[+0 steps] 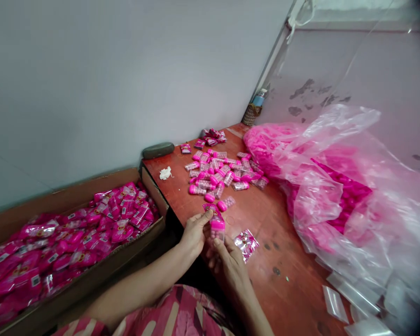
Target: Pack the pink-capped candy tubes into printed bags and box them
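My left hand (196,232) pinches the upper left edge of a pink printed sachet (212,209) near the table's front edge. My right hand (229,261) grips the lower end of a clear, pink-capped container (217,229), which overlaps the sachet; how far it sits inside is unclear. Small pink balls show through its clear part. Just right of my hands, a flat printed sachet (246,244) lies on the red table (266,280). Beyond them spreads a pile of similar pink-capped containers (224,170).
An open cardboard box (150,184) of filled pink packets (87,235) stands at left. Large plastic bags (322,186) with pink pieces cover the right side. More sachets (213,136), a dark case (158,150), white scrap (165,173) and a bottle (259,97) lie farther back.
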The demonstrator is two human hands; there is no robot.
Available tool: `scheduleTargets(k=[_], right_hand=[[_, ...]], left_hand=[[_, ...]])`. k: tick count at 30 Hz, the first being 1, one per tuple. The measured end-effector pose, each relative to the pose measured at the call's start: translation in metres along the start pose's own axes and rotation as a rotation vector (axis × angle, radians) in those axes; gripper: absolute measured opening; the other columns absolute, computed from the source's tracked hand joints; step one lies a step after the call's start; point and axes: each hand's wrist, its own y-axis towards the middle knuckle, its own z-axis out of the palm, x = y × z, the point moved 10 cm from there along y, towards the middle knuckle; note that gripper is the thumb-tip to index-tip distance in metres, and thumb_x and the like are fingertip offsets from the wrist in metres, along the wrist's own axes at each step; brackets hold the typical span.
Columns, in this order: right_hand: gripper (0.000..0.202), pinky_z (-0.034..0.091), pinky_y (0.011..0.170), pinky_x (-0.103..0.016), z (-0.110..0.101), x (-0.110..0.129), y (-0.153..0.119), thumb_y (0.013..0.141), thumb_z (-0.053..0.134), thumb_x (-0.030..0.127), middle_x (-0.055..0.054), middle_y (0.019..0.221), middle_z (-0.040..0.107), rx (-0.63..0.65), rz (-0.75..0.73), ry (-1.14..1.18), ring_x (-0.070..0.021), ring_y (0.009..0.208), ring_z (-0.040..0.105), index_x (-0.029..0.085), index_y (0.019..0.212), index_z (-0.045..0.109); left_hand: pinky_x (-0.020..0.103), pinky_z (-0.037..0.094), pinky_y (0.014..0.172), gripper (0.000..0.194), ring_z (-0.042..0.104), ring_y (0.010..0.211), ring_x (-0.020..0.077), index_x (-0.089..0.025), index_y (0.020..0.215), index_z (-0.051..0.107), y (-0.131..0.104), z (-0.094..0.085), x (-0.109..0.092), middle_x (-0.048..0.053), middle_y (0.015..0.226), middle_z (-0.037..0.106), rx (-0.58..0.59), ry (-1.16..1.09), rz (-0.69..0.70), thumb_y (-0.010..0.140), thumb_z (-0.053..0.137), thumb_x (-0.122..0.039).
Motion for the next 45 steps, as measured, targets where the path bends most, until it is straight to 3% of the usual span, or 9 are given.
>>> scheduleTargets(k=[5,10,14,17,24,30,35,39,45], right_hand=[[0.029,0.036,0.035,-0.018,-0.004,0.007,0.003,0.079,0.051,0.047,0.001,0.060,0.059,-0.063,-0.058,-0.065,-0.0098,0.041,0.051,0.018,0.080,0.053],[0.026,0.032,0.035,-0.017,0.007,0.004,0.004,0.082,0.048,0.044,0.003,0.057,0.057,0.035,-0.059,-0.067,-0.0082,0.039,0.048,0.019,0.082,0.052],[0.025,0.035,0.036,-0.019,0.002,0.008,0.007,0.080,0.050,0.045,0.003,0.057,0.056,-0.021,-0.095,-0.136,-0.0094,0.040,0.048,0.019,0.080,0.051],[0.026,0.034,0.036,-0.019,0.000,0.010,0.007,0.079,0.051,0.045,0.004,0.054,0.056,-0.050,-0.105,-0.178,-0.0100,0.039,0.048,0.020,0.075,0.051],[0.028,0.028,0.032,-0.016,0.011,0.000,0.006,0.082,0.046,0.046,0.003,0.053,0.057,0.130,0.008,0.093,-0.0070,0.034,0.044,0.018,0.080,0.049],[0.024,0.035,0.037,-0.018,-0.014,0.013,0.008,0.080,0.051,0.043,0.004,0.053,0.053,-0.071,-0.148,-0.179,-0.0085,0.039,0.047,0.019,0.074,0.051],[0.022,0.037,0.038,-0.018,-0.003,0.004,0.006,0.081,0.051,0.041,0.002,0.062,0.058,0.078,-0.080,0.084,-0.0093,0.045,0.052,0.019,0.082,0.051],[0.028,0.044,0.049,-0.021,-0.011,0.003,0.003,0.076,0.060,0.035,-0.003,0.079,0.064,0.028,-0.070,0.254,-0.0130,0.062,0.060,0.020,0.097,0.051],[0.020,0.039,0.041,-0.018,-0.018,0.005,0.013,0.071,0.066,0.032,0.004,0.055,0.060,-0.085,-0.080,0.356,-0.0094,0.042,0.053,0.020,0.078,0.051]], left_hand=[[0.022,0.046,0.053,0.026,0.057,0.052,0.0113,-0.010,0.067,0.057,-0.003,0.002,-0.001,0.003,0.061,0.061,0.056,0.059,-0.026,0.057,0.076,-0.026],[0.022,0.044,0.049,0.024,0.054,0.047,0.0096,-0.010,0.070,0.059,-0.007,0.014,-0.012,0.001,0.056,0.059,0.195,0.209,0.021,0.064,0.070,-0.030],[0.020,0.041,0.045,0.024,0.053,0.046,0.0090,-0.010,0.072,0.059,-0.007,0.018,-0.009,0.001,0.057,0.059,0.257,0.280,0.009,0.061,0.072,-0.027],[0.021,0.036,0.036,0.028,0.048,0.037,0.0097,-0.011,0.063,0.056,-0.006,0.017,0.000,0.001,0.050,0.056,0.274,0.359,-0.045,0.063,0.069,-0.036],[0.022,0.042,0.051,0.025,0.054,0.048,0.0105,-0.009,0.057,0.062,-0.006,0.021,-0.005,0.003,0.054,0.059,0.341,0.535,-0.034,0.063,0.070,-0.032],[0.024,0.041,0.044,0.027,0.054,0.043,0.0134,-0.009,0.062,0.063,-0.011,0.022,0.011,0.005,0.055,0.061,0.354,0.541,-0.103,0.063,0.069,-0.035],[0.022,0.037,0.037,0.028,0.048,0.037,0.0102,-0.009,0.060,0.059,-0.012,0.016,0.016,0.001,0.048,0.055,0.315,0.441,-0.124,0.066,0.067,-0.036],[0.022,0.042,0.049,0.026,0.052,0.048,0.0095,-0.009,0.061,0.058,-0.012,0.007,0.004,0.003,0.057,0.058,0.215,0.341,-0.057,0.063,0.070,-0.032],[0.027,0.044,0.051,0.025,0.050,0.046,0.0103,-0.009,0.058,0.058,-0.029,0.017,0.023,0.001,0.052,0.053,0.338,0.327,-0.110,0.067,0.068,-0.031]])
